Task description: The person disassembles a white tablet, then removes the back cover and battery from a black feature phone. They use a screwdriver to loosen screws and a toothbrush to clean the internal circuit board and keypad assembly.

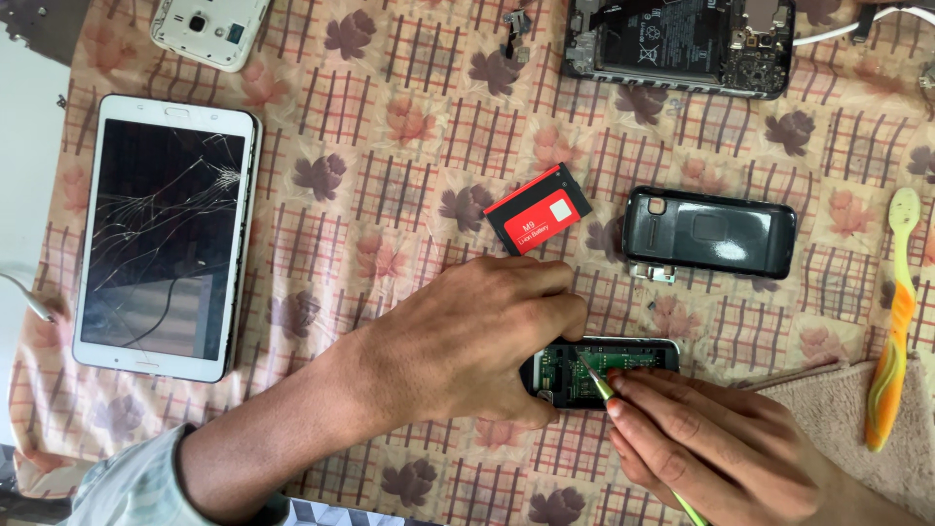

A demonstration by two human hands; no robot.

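My left hand (467, 341) grips the left end of a small opened phone (623, 356) with a green circuit board showing, pressing it onto the patterned cloth (390, 195). My right hand (711, 448) holds a thin green-handled tool (596, 382) whose tip touches the circuit board. Just above lie a red and black battery (539, 208) and a dark phone back cover (709, 232).
A white tablet with a cracked screen (164, 236) lies at the left. A white phone back (209, 29) sits top left, an opened black phone (679, 44) top right. An orange and yellow toothbrush (896, 321) rests on a beige towel (857, 419) at the right.
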